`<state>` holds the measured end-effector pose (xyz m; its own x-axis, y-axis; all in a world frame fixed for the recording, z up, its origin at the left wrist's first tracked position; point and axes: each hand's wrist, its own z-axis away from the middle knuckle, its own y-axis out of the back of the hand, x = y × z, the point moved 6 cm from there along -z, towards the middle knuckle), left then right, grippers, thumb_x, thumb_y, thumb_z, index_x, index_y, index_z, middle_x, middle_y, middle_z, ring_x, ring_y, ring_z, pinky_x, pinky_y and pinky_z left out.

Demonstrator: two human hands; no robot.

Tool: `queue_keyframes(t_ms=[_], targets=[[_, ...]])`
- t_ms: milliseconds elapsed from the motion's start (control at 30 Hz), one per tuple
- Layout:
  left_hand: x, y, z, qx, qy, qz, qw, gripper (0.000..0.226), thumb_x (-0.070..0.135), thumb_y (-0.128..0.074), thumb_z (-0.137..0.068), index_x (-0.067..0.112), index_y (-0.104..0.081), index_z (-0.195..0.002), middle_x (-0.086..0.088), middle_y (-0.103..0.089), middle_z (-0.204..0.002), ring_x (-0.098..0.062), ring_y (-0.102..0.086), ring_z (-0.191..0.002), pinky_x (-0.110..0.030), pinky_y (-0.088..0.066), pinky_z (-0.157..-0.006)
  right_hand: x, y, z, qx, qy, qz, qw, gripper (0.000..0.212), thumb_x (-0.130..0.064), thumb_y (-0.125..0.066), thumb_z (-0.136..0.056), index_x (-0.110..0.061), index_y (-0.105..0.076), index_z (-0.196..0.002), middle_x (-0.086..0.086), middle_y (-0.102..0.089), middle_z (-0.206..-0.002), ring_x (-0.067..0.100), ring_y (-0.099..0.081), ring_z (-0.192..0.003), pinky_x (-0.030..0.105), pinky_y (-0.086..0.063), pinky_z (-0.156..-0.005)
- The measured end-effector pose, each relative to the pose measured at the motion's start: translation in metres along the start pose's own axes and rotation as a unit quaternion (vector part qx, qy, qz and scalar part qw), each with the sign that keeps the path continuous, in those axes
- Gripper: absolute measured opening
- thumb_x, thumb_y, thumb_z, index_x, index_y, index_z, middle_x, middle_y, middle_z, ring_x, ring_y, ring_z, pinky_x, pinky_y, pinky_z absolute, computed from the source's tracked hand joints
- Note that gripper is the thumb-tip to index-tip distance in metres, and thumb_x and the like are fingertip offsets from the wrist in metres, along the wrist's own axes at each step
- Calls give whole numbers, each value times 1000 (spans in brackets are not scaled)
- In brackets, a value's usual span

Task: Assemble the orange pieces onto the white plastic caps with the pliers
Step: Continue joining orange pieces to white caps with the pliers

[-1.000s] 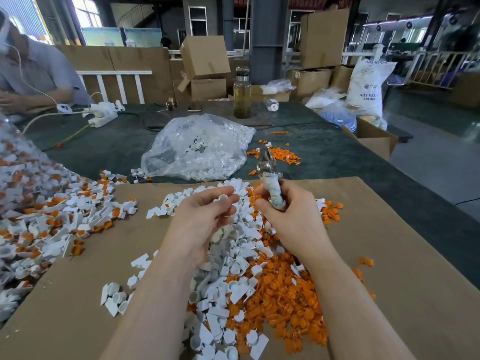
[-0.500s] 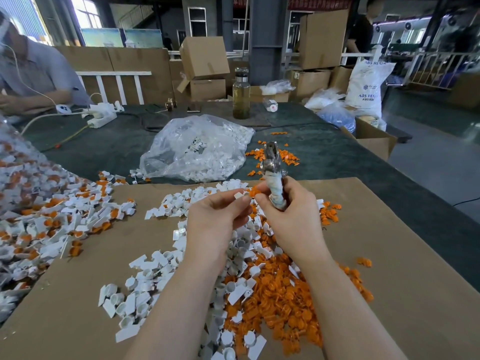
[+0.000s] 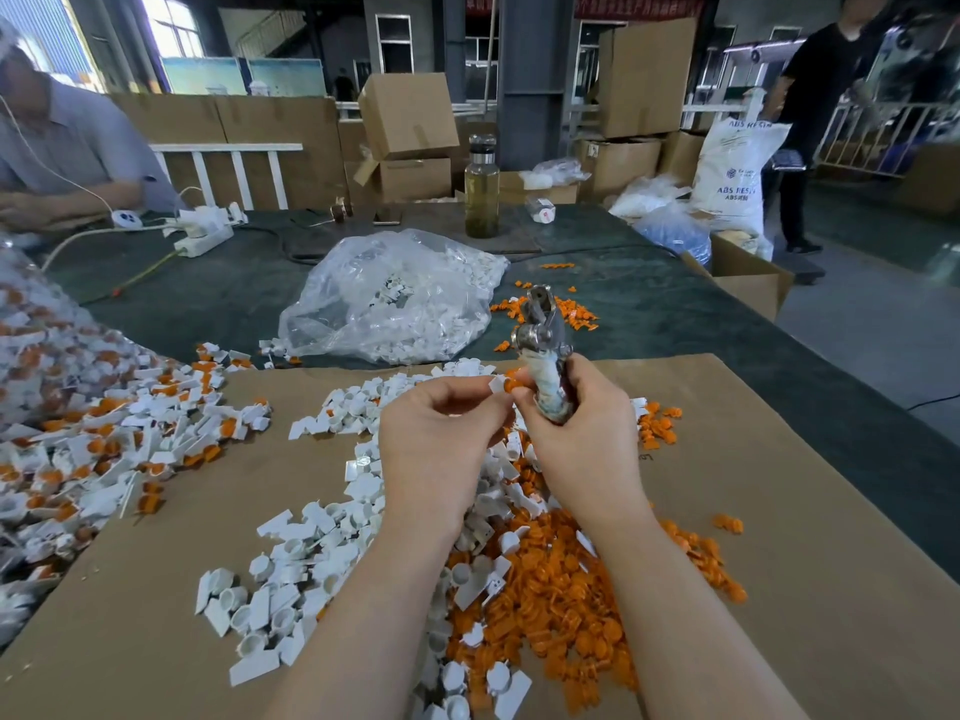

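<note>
Centrally, left hand [image 3: 436, 433] pinches a cap [image 3: 497, 384]; right hand [image 3: 582, 433] grips pliers [image 3: 545, 356] upright, with bare cardboard [image 3: 779, 511] rightward.

Look to your far right: the white sack [image 3: 737, 174] standing beside the stacked boxes carries the only print you can read, "ABS RESIN" across its top edge and again lower down under a small dark logo, with a smaller line beneath it that appears to begin "ABS" and then blurs. Above you, a red banner [image 3: 639, 3] on the back wall bears a row of pale characters, too blurred and cut off to make out. A faint mark on the brown cardboard [image 3: 779, 511] near your right wrist is illegible.
</note>
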<state>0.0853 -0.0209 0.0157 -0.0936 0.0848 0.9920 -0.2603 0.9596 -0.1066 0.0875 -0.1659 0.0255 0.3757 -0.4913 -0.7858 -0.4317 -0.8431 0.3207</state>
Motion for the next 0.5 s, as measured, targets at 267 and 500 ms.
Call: queue_keyframes(t_ms=[267,500], targets=[[6,1,1,-8,-67,-64,996,10,17,-83,-77,25,-77,-78,7,-74,-71,-9,-70,-69,-14,-53,-62,1,0,1,2,-23,-15,1000,8,-20,-74,-86,-19,-67,-91,-12,-67,-76,6,-63,-73,39,-55,-68],[8,1,0,-24,-100,-80,991,19,12,-82,-77,30,-75,-75,14,-74,-71,1,-68,-65,-7,-48,-59,0,0,-2,-13,-19,-3,1000,10,-19,-74,-86,-17,-69,-94,-12,-68,-80,5,-64,-75,33,-56,-70]])
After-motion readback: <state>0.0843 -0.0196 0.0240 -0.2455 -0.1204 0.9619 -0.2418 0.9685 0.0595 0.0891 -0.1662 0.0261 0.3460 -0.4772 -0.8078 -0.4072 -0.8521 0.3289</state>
